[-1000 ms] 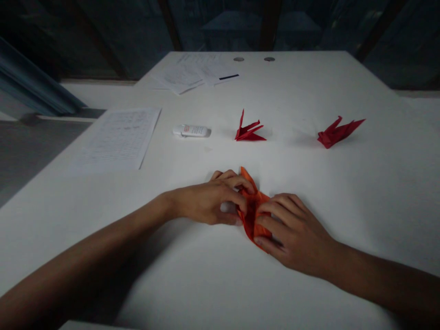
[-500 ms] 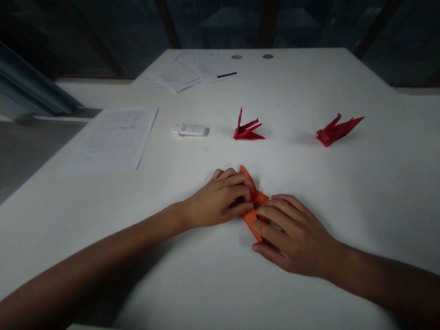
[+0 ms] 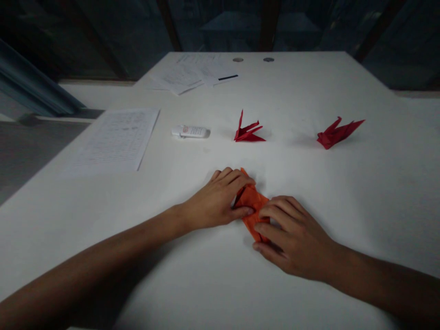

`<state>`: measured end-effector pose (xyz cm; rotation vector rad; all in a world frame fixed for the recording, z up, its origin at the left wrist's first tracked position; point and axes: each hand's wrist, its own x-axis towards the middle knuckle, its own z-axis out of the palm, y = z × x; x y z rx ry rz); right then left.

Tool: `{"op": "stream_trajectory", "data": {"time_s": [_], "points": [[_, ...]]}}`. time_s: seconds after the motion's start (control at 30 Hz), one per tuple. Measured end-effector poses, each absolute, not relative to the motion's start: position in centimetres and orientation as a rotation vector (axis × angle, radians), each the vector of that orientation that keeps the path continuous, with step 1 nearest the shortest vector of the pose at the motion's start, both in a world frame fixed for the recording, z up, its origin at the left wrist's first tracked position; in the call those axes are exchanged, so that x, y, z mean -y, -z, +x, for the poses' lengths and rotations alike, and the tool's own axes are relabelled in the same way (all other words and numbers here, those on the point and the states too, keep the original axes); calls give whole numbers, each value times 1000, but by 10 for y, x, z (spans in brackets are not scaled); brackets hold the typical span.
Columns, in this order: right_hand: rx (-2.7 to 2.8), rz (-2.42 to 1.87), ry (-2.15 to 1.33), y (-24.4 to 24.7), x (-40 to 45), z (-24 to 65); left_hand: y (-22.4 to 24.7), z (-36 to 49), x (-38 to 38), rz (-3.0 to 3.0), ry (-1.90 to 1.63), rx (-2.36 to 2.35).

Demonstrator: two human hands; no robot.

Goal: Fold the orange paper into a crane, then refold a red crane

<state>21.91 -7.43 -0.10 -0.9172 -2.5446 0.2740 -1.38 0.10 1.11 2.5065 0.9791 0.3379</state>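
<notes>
A folded piece of orange origami paper (image 3: pixel 252 199) lies on the white table in front of me. My left hand (image 3: pixel 223 197) grips its left side, thumb on the near face and index finger curled over the upper part. My right hand (image 3: pixel 292 233) holds the lower right side, its fingers laid over the folds and the thumb by the bottom corner. Both hands cover parts of the paper. Beyond it stand a red paper crane (image 3: pixel 248 133) and, farther right, a second red paper crane (image 3: pixel 338 133).
A white pen-like device (image 3: pixel 189 131) with printed text lies left of the nearer crane. One written sheet (image 3: pixel 115 142) is at the left, with several more papers (image 3: pixel 192 73) at the back. Two round grommets (image 3: pixel 238 59) sit near the table's far edge.
My left thumb and index finger have moved apart, and more of the orange paper's middle shows between them. My right hand stays nearly where it was.
</notes>
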Motion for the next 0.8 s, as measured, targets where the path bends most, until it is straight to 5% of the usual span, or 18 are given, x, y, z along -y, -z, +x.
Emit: {"op": "stream_trajectory", "data": {"time_s": [0.8], "points": [[2575,-905,-290,2,74,217,-5,3,5,2197,-532,-1279]]}}
